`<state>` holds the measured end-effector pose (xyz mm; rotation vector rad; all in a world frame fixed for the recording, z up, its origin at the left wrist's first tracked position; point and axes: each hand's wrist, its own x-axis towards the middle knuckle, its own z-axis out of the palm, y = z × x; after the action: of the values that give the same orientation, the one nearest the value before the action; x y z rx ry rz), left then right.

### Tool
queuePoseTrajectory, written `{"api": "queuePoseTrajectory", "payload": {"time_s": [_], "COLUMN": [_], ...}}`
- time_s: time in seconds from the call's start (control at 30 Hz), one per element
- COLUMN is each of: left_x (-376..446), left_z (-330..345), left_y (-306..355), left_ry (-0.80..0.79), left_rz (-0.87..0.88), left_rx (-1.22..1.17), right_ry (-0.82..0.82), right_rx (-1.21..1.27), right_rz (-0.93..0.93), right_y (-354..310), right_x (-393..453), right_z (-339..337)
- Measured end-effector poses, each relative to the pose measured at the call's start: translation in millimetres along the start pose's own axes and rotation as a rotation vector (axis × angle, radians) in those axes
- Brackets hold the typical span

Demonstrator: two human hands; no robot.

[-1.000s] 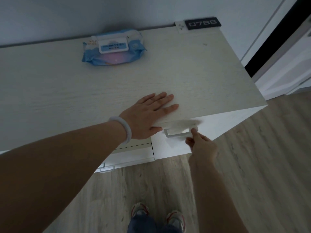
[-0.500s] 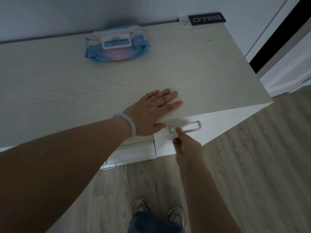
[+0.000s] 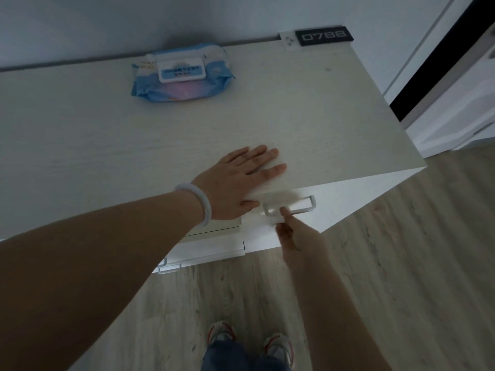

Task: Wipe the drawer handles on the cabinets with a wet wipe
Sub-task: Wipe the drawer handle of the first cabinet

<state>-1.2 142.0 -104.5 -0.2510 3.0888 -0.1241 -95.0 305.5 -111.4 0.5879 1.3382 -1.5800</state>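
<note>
Mid-wipe on top right drawer handle [image 3: 288,207]: right hand [image 3: 297,234] grip pinching wet wipe [image 3: 277,210] at handle's left end, left hand [image 3: 238,183] spread flat on worktop [image 3: 80,135]; lower left handle [image 3: 168,266] apparently pending.

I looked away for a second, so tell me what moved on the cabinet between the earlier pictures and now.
The right hand, pinching the wet wipe, slid from the right end of the drawer handle to its left end. The left hand stayed flat on the cabinet top, and the pack of wipes did not move.
</note>
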Motion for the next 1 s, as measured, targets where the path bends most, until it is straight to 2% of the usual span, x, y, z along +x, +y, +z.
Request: {"api": "queuePoseTrajectory", "payload": {"time_s": [0.13, 0.2, 0.3, 0.47, 0.57, 0.67, 0.77, 0.9, 1.0], "left_x": [1, 1, 0, 0, 0, 1, 1, 1, 1], "left_z": [0, 0, -1, -1, -1, 0, 1, -1, 1], "left_y": [0, 0, 1, 1, 1, 1, 1, 1, 1], "left_ry": [0.012, 0.01, 0.007, 0.002, -0.003, 0.0, 0.01, 0.003, 0.008], "left_rz": [-0.001, -0.003, -0.009, -0.005, -0.008, -0.011, -0.007, -0.008, -0.008], "left_rx": [-0.014, -0.014, -0.015, -0.004, 0.004, 0.006, 0.012, 0.006, 0.008], "right_ry": [0.13, 0.137, 0.113, 0.173, 0.199, 0.114, 0.008, 0.062, 0.031], "right_rx": [-0.024, -0.031, -0.275, -0.356, -0.213, -0.032, 0.004, 0.161, 0.15], "right_rz": [-0.245, -0.313, -0.336, -0.353, -0.344, -0.225, -0.142, -0.16, -0.101], "right_y": [-41, -55, -52, -38, -32, -18, -10, -28, -13], "right_x": [14, 18, 24, 30, 25, 17, 10, 20, 15], "right_z": [-27, -28, -19, -16, -14, -15, -18, -20, -11]}}
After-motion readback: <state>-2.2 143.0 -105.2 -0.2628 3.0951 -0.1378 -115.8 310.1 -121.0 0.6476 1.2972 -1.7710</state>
